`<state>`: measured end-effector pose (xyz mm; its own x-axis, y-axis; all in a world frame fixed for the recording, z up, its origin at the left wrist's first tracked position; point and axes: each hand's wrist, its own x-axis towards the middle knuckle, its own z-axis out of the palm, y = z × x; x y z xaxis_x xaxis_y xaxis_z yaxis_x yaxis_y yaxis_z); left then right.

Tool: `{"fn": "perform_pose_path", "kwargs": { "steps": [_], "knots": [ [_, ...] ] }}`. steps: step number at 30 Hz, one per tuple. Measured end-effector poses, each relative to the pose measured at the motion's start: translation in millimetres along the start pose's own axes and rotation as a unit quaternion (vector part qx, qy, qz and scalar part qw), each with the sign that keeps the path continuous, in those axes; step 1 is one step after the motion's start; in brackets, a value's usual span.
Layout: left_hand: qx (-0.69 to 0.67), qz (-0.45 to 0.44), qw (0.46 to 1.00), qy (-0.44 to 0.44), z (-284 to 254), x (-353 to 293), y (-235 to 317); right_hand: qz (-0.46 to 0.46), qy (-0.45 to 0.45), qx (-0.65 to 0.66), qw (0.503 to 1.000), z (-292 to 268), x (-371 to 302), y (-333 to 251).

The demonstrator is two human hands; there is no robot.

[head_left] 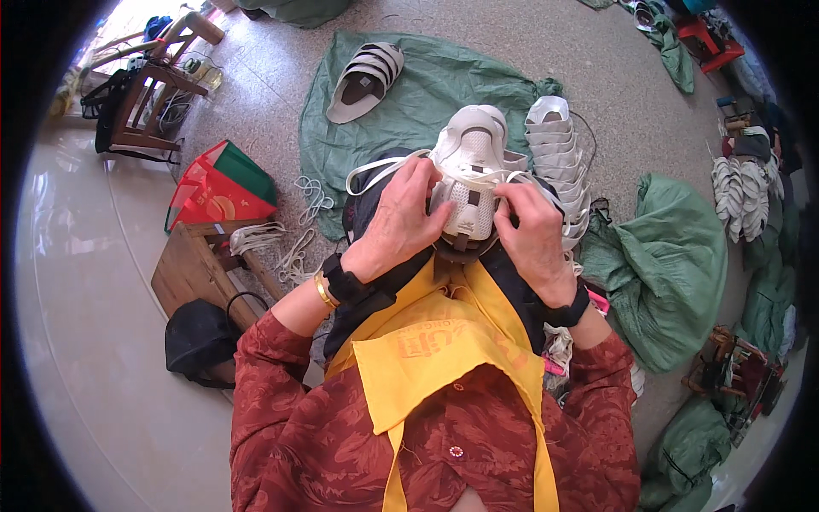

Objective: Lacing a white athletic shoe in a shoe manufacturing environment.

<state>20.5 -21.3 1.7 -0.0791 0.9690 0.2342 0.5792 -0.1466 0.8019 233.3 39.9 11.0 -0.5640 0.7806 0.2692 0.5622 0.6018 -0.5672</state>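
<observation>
A white shoe upper with a mesh tongue and a dark heel opening is on my lap, its toe pointing away. A white shoelace runs across it and loops out on the left. My left hand is at the shoe's left side, fingers curled on the lace, thumb lying by the tongue. At the right side my right hand has its fingertips bent in on the lace by the eyelets. The fingers partly hide where the lace is gripped.
Ahead, a green sack is spread on the floor under stacked grey uppers. A row of white uppers lies right of my lap, near a bunched green sack. To the left are a wooden stool, a red bag and loose laces.
</observation>
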Motion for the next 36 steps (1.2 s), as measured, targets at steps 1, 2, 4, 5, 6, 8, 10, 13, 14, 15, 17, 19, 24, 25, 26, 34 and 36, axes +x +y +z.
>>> {"fn": "perform_pose_path", "kwargs": {
  "steps": [1,2,4,5,6,8,10,13,14,15,17,19,24,25,26,34,36],
  "knots": [
    [0.021,0.010,1.000,-0.002,0.8,-0.6,-1.4,-0.033,-0.010,-0.037,0.999,-1.0,0.1,-1.8],
    [0.042,0.019,0.999,-0.004,2.2,-1.0,-2.5,-0.035,-0.022,-0.055,0.998,-1.1,1.3,-4.7],
    [0.074,0.034,0.996,-0.020,4.1,-0.6,-0.4,-0.037,-0.044,-0.095,0.994,-0.9,3.0,-10.3],
    [0.086,0.038,0.995,-0.033,4.4,-1.5,2.8,-0.037,-0.059,-0.108,0.992,-0.4,3.7,-9.0],
    [0.100,0.043,0.993,-0.045,4.8,-2.3,5.3,-0.038,-0.072,-0.121,0.989,0.7,5.2,-6.7],
    [0.083,0.029,0.995,-0.041,6.6,-3.5,7.0,-0.057,-0.075,-0.142,0.985,-0.6,9.5,-5.4],
    [0.071,0.020,0.997,-0.034,8.8,-4.3,6.1,-0.094,-0.053,-0.156,0.982,-5.2,16.0,-9.9],
    [0.060,0.016,0.998,-0.019,13.2,-5.7,2.3,-0.111,-0.028,-0.111,0.987,3.4,19.3,-8.0],
    [0.060,0.016,0.998,-0.015,14.1,-6.6,2.2,-0.093,-0.030,-0.051,0.994,4.4,18.1,-11.5],
    [0.059,0.016,0.998,-0.013,15.2,-7.8,1.7,-0.072,-0.033,0.009,0.997,5.0,15.1,-19.3],
    [0.061,0.021,0.998,-0.011,15.2,-7.9,1.3,-0.063,-0.027,0.078,0.995,12.6,15.3,-25.8],
    [0.062,0.020,0.998,-0.006,15.4,-7.2,1.0,-0.047,-0.040,0.093,0.994,22.6,22.8,-25.2],
    [0.052,0.000,0.999,-0.007,16.7,-6.8,-1.2,-0.025,-0.076,0.040,0.996,32.0,32.0,-26.5],
    [0.041,0.001,0.999,0.002,17.4,-6.3,-2.0,-0.020,-0.078,0.032,0.996,34.1,31.7,-26.9],
    [0.031,0.003,0.999,0.011,18.2,-6.3,-3.6,-0.014,-0.080,0.024,0.996,35.4,31.4,-26.7],
    [-0.040,-0.035,0.998,0.042,15.2,-2.9,-6.4,-0.057,-0.045,0.033,0.997,34.7,35.6,-23.1],
    [-0.043,-0.054,0.997,0.029,11.7,-0.1,-3.6,-0.036,-0.040,0.077,0.996,25.3,35.1,-19.7]
  ]
}}
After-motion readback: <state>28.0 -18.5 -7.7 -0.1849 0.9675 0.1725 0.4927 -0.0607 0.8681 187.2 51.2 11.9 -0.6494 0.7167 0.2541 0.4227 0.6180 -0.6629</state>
